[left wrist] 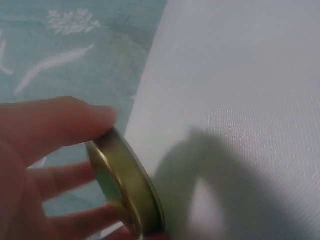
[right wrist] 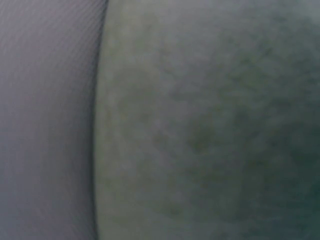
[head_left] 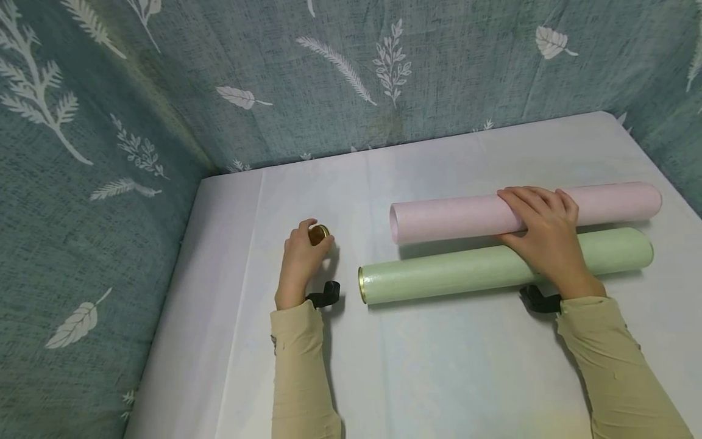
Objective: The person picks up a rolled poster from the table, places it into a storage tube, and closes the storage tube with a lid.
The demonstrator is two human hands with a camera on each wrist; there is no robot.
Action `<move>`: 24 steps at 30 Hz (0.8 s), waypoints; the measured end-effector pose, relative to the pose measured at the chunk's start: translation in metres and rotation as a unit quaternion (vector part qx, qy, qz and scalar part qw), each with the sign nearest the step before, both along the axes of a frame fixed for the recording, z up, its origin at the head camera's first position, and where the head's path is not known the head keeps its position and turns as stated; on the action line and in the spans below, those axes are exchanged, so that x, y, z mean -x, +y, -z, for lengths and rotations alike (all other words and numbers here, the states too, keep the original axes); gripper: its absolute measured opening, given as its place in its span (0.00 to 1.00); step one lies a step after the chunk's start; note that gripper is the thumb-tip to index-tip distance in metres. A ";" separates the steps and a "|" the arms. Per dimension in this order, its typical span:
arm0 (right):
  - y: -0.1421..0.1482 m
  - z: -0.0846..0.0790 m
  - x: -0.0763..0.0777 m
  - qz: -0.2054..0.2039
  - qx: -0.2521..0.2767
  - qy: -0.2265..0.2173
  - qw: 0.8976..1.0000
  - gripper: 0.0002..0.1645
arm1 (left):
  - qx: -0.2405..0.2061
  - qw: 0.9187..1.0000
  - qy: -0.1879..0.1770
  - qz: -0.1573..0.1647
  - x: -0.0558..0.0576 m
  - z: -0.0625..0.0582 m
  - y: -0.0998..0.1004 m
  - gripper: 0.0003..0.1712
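Note:
My left hand (head_left: 303,259) pinches a round gold metal lid (head_left: 318,234) by its edge, thumb on one side and fingers on the other. Close up in the left wrist view, the gold lid (left wrist: 132,187) stands tilted, its hollow inner side toward the palm. On the right, my right hand (head_left: 545,241) grips a pale pink cardboard tube (head_left: 455,219) around its middle, fingers over the top and thumb along the near side. The tube's left end is open. Below that hand lies a pale green tube (head_left: 439,280) with a gold rim at its left end; it fills most of the right wrist view.
A white-covered table (head_left: 439,372) carries both tubes, which lie roughly parallel. Blue-green curtains (head_left: 274,73) with white leaf prints rise behind the table and along its left side. Black wrist-camera mounts stick out beside both wrists.

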State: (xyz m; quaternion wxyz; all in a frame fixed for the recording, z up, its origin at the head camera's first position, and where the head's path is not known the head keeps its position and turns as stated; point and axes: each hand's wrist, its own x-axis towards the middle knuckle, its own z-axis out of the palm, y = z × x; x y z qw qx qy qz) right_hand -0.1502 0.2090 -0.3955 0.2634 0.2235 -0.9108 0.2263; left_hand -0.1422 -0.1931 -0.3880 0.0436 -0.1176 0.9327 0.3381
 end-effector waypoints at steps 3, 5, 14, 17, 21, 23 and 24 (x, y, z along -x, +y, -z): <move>0.000 -0.001 0.000 0.000 -0.001 -0.003 1.000 0.47 | -0.003 1.000 0.019 0.003 0.000 0.000 0.000 0.34; 0.000 -0.001 0.000 0.001 -0.003 -0.006 1.000 0.47 | -0.005 1.000 0.029 0.006 0.001 0.000 0.000 0.33; 0.000 -0.001 0.002 0.007 -0.006 -0.009 1.000 0.47 | -0.004 0.999 0.045 0.026 0.003 0.000 -0.001 0.30; -0.001 -0.001 0.002 0.008 -0.009 -0.011 1.000 0.46 | -0.009 0.998 0.047 0.029 0.002 0.000 -0.002 0.29; -0.001 -0.001 0.001 0.007 -0.011 -0.012 1.000 0.46 | -0.039 0.998 0.047 0.029 0.001 0.000 -0.001 0.28; -0.001 -0.001 0.001 0.007 -0.010 -0.013 1.000 0.46 | -0.054 0.997 0.048 0.030 0.001 -0.001 -0.001 0.28; -0.001 -0.001 0.001 0.007 -0.010 -0.012 1.000 0.46 | -0.062 0.996 0.049 0.030 0.000 -0.001 -0.001 0.28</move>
